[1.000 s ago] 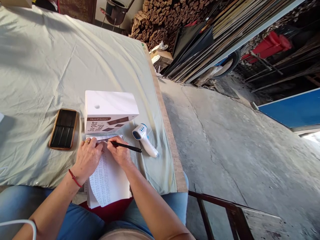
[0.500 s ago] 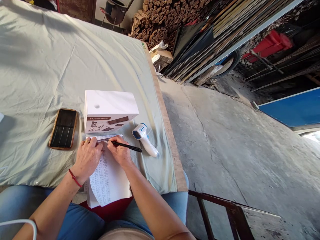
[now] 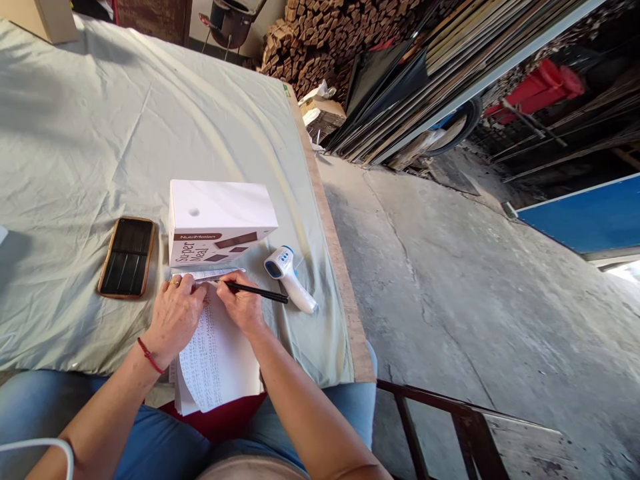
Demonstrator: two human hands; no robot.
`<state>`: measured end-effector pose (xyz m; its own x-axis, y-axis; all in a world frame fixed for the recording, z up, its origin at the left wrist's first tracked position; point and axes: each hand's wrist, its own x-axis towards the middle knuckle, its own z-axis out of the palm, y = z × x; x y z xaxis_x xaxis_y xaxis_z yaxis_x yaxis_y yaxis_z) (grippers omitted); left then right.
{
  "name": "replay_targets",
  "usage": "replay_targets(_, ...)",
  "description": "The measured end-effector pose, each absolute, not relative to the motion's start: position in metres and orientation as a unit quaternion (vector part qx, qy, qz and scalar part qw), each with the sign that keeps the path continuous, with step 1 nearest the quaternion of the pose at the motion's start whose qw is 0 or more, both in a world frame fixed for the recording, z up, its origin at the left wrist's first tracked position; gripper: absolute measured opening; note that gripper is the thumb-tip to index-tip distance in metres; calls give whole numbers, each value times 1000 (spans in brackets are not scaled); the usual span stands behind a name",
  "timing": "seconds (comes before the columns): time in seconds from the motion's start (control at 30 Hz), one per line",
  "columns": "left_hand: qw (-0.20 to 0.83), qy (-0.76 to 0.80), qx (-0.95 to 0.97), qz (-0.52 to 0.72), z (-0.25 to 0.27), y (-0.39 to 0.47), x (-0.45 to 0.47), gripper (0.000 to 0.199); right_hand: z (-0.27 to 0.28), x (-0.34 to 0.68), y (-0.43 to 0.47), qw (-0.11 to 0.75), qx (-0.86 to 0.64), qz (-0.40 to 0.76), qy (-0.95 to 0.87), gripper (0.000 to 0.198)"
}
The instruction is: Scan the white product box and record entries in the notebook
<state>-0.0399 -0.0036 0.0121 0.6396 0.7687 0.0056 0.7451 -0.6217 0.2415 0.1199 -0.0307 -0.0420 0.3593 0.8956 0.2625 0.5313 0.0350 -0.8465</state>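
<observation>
A black pen [image 3: 265, 292] is pinched in my right hand [image 3: 241, 303], its tip end at the top part of a notebook [image 3: 235, 363]. Dense handwriting covers the notebook's curled left page, and the right side looks mostly blank. My left hand [image 3: 176, 313], with a ring and a red cord bracelet, has its fingers bent and closed on the notebook's upper left part; the fingertips are partly hidden. Just beyond both hands stands a white NutriMotion box [image 3: 220, 207]. A white infrared thermometer [image 3: 291, 283] lies right of the pen. Left of my left hand is a phone [image 3: 127, 257].
Pale cloth covers the table [image 3: 90, 147], whose bare wooden edge [image 3: 334, 257] runs along the right. A cardboard box [image 3: 43, 19] sits at the far left corner. Stacked firewood [image 3: 320, 40] is behind, and a dark wooden frame [image 3: 465, 427] stands at lower right.
The pen's rear end has shifted slightly right with my right hand. A cardboard box has come into view at the far left corner. My left hand has stayed in place.
</observation>
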Motion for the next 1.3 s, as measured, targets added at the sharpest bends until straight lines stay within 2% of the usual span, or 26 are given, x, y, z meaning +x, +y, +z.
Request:
replay_targets(0.27,93,425,900,34,13,-4,-39,22,-43,120,-32,489,-668,182,-531,9)
replay_targets(0.53,106,425,896,65,8,-4,-40,21,-46,121,-32,476,-676,169,-536,7)
replay_targets(1.3,96,426,900,9,17,-4,-37,25,-47,121,-32,474,-675,160,-542,8)
